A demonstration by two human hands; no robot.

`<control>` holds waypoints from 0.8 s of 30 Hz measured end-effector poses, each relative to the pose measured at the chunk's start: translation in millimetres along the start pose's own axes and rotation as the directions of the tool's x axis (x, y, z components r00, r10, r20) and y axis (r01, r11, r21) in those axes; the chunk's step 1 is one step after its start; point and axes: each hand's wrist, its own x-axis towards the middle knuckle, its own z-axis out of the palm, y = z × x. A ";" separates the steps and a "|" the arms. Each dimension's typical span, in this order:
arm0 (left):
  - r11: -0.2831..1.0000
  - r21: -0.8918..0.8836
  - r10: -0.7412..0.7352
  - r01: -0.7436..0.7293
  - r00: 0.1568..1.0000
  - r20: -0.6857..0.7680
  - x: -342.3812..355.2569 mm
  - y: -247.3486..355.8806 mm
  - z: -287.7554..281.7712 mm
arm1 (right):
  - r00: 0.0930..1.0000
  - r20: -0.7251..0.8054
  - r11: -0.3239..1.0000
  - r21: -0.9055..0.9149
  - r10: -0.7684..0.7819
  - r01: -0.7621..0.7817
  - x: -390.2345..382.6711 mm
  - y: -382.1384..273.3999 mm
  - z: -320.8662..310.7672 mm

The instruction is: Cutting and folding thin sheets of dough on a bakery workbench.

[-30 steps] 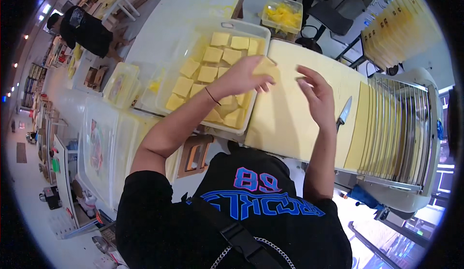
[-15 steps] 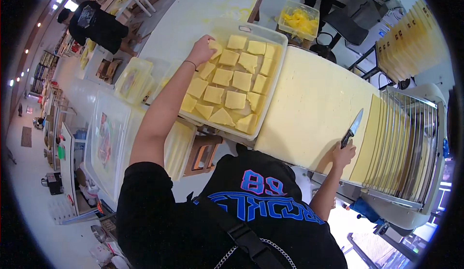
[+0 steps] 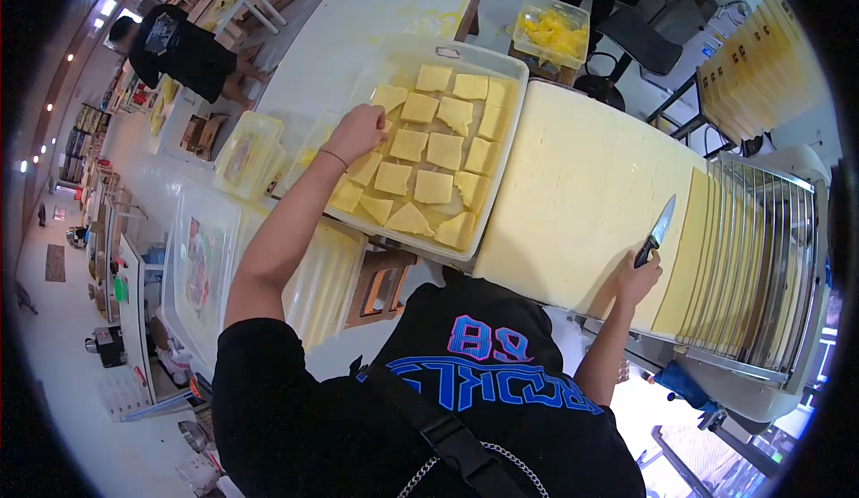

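The left hand [image 3: 358,131] is at the left side of a large clear tub [image 3: 512,120], its fingers curled and pointing down among square and irregular pale yellow pieces [image 3: 444,151]. It is right beside or over 1 of them, but whether it grasps that piece or has released it I cannot tell, because the knuckles hide the fingertips. The other pieces lie spread in rows to the right of this hand and nearer the body, with some space between many of them; 1 more lies just beyond its knuckles.

The right hand [image 3: 639,280] is clenched around the black handle of a knife [image 3: 660,229], whose blade points away from the body, over a cream work surface [image 3: 573,203]. Whether the blade touches that surface I cannot tell. Just to the right of this hand lies a yellow sheet [image 3: 684,274], running under a guard of metal rods [image 3: 761,265]. Well beyond both hands stands a smaller clear box [image 3: 523,43] of bright yellow scraps [image 3: 555,34].
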 end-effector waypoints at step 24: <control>0.393 -0.901 0.604 -0.183 0.790 0.103 -83.5 298.7 52.6 | 0.999 0.012 0.948 0.315 -0.049 0.042 -18.7 15.6 -8.0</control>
